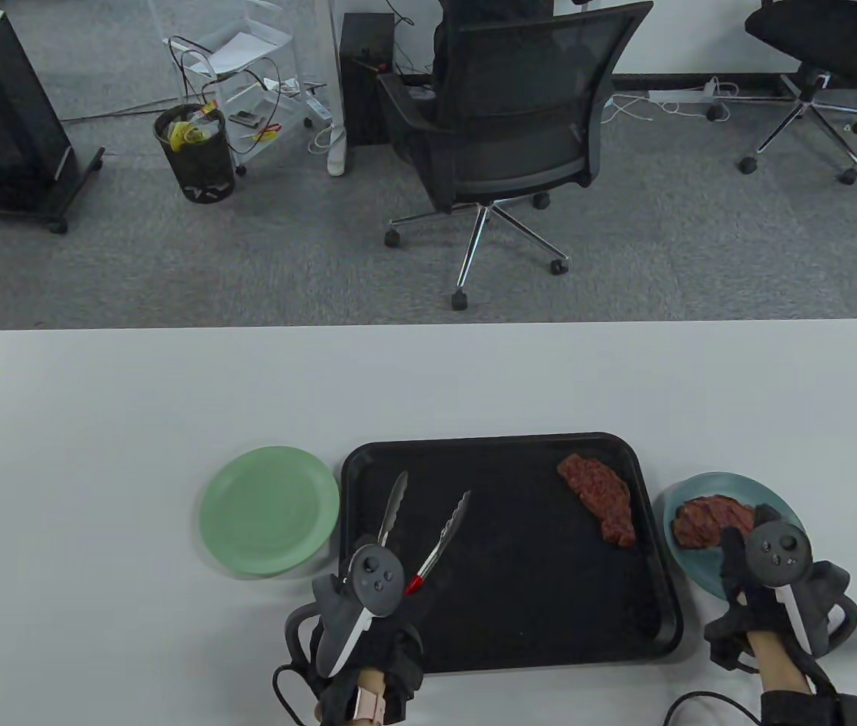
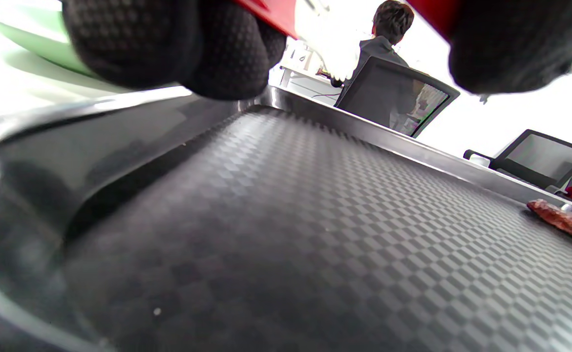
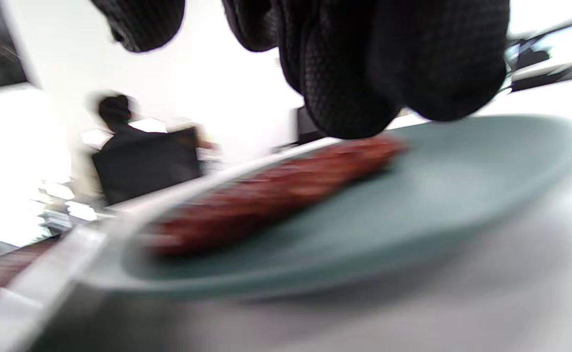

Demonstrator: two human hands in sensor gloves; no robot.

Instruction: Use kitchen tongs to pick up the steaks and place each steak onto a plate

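My left hand (image 1: 377, 586) grips the red handles of metal kitchen tongs (image 1: 437, 543) at the near left of the black tray (image 1: 526, 590). The tongs' arms are spread and hold nothing. One raw steak (image 1: 599, 499) lies at the tray's far right corner, also low at the right in the left wrist view as steak (image 2: 564, 222). A second steak (image 1: 709, 520) lies on the blue-grey plate (image 1: 776, 501) right of the tray. My right hand (image 1: 765, 563) hovers over that plate's near edge, its fingers (image 3: 354, 73) loosely curled above the steak (image 3: 276, 190), holding nothing.
A green plate (image 1: 269, 510) with nothing on it sits just left of the tray. Behind the table's far edge stand an office chair (image 1: 507, 144) with a person in it and a bin (image 1: 195, 155). The right wrist view is blurred.
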